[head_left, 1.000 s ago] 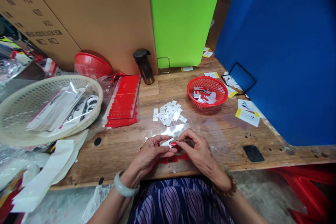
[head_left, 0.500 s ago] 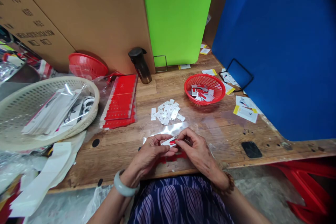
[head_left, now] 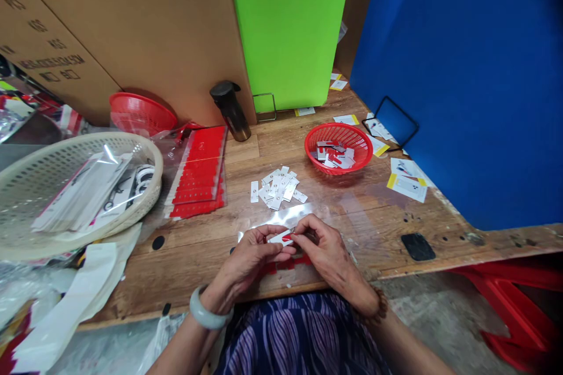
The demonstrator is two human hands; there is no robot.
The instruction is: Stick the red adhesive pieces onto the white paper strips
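Between my two hands is a small white card (head_left: 280, 237) with a red part at its right end. My left hand (head_left: 257, 252) grips the card's left side between thumb and fingers. The closed fingertips of my right hand (head_left: 323, 249) press on the red end. Just beyond my hands, a loose pile of small white cards (head_left: 279, 186) lies on the wooden table (head_left: 193, 258). A red basket (head_left: 363, 152) behind them to the right holds several white and red cards. Partly under my hands lie a clear plastic sheet and red pieces.
Red sheets (head_left: 200, 170) and a large cream basket (head_left: 152, 199) with bagged cards stand left. Behind are a dark bottle (head_left: 233, 112), a red bowl (head_left: 141, 114), a green panel (head_left: 290, 29) and a blue panel (head_left: 457, 88). Yellow-edged cards (head_left: 408, 186) lie right.
The view has shifted slightly, so the table items appear a little farther left. Both hands keep nearly the same hold on the card.
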